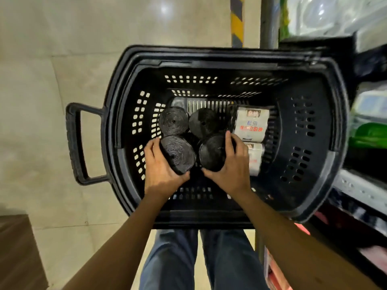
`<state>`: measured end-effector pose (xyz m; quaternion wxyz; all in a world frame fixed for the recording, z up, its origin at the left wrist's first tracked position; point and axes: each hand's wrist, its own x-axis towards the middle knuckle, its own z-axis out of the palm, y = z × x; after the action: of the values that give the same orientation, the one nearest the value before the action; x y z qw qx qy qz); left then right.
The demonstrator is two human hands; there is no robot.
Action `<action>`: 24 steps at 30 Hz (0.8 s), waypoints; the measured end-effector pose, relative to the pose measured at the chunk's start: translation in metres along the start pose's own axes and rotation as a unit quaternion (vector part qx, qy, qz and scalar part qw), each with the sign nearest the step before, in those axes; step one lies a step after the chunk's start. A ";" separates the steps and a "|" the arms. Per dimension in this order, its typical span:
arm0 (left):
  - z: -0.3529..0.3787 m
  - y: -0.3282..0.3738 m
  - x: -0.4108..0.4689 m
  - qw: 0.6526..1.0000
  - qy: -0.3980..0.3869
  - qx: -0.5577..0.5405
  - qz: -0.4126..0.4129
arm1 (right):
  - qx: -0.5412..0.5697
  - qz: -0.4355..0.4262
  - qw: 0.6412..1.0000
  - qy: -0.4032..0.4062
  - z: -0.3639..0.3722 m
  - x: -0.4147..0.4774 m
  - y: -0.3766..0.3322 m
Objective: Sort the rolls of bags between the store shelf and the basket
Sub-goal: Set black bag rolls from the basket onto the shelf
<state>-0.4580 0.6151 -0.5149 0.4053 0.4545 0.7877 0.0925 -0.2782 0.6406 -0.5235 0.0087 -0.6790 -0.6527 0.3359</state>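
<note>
1. Reaching down into the deep black perforated plastic basket, both hands are clamped on a roll each.
2. The left hand grips a black roll of bags, its coiled end facing up; the right hand grips a second black roll just beside it.
3. Behind them a third black roll and a fourth black roll stand on end, side by side.
4. Two clear-wrapped packs with white labels lie at the right of the basket floor.
5. The store shelf — stocked, blurred — runs along the right.
</note>
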 end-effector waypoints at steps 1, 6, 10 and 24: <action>-0.012 0.010 -0.006 1.000 0.001 0.000 0.014 | 0.006 -0.003 1.000 0.027 -0.014 -0.004 -0.005; -0.078 0.062 -0.039 0.998 0.016 0.013 0.062 | 0.053 -0.010 0.993 0.101 -0.097 -0.028 -0.035; -0.139 0.113 -0.069 0.994 0.031 0.011 0.100 | 0.047 -0.036 0.988 0.146 -0.168 -0.054 -0.064; -0.262 0.247 -0.166 0.934 -0.033 0.051 0.353 | 0.112 0.039 0.962 0.244 -0.326 -0.195 -0.132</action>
<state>-0.4459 0.6824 -0.1245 0.3486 0.7260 0.5666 0.1741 -0.2263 0.6249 -0.1246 0.2307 -0.7599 -0.5622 0.2307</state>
